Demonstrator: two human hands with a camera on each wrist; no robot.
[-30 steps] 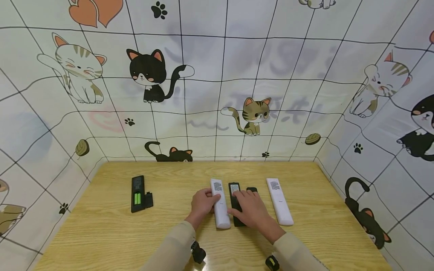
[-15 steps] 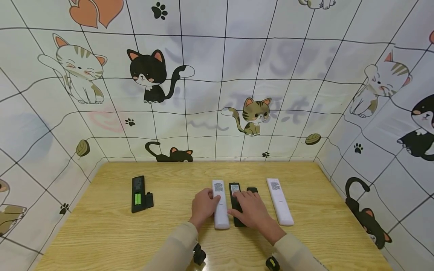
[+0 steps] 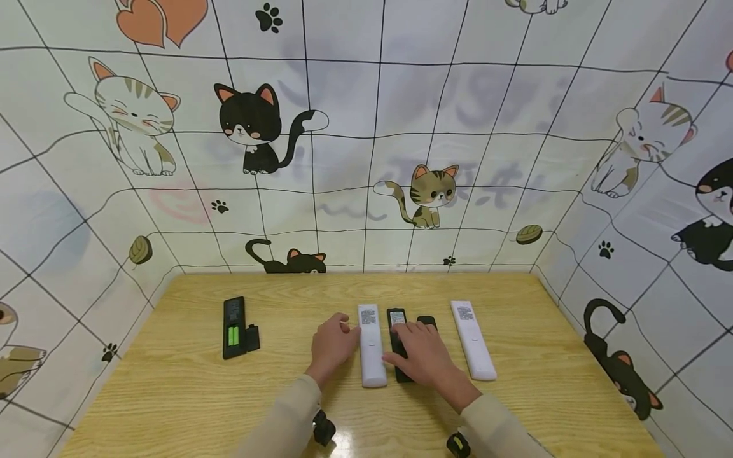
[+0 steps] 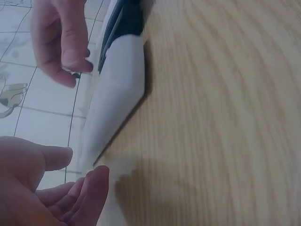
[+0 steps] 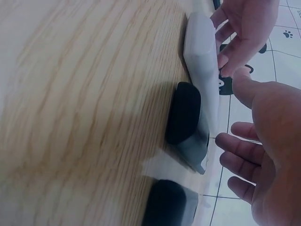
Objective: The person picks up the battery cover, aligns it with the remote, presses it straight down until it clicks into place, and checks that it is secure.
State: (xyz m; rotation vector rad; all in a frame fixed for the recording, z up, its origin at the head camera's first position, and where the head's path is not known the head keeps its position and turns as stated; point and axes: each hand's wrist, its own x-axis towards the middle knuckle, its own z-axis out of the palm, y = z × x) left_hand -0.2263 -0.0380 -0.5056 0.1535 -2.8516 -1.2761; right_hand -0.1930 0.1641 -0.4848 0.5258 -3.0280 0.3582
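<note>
A white remote control (image 3: 372,350) lies face down in the middle of the table. Just off its left side is my left hand (image 3: 335,343), its fingers loosely bent with nothing between them, as the left wrist view shows in the hand (image 4: 61,193). My right hand (image 3: 425,353) hovers over two black remotes with relaxed fingers and holds nothing. The nearer black remote (image 3: 397,318) shows a label at its top; the other black remote (image 3: 426,320) is mostly hidden under the hand. In the right wrist view a gap separates the fingers from the black remote (image 5: 186,115).
Farther right lies a second white remote (image 3: 473,343). At the left is a black remote (image 3: 232,318) with its battery bay open and green batteries (image 3: 232,336) inside; its cover (image 3: 252,338) lies beside it. A cat-patterned cloth (image 3: 343,146) walls the wooden table (image 3: 189,394).
My left hand held the middle white remote and shifted it slightly; now it has let go and moved a little left. The right hand has stayed in place.
</note>
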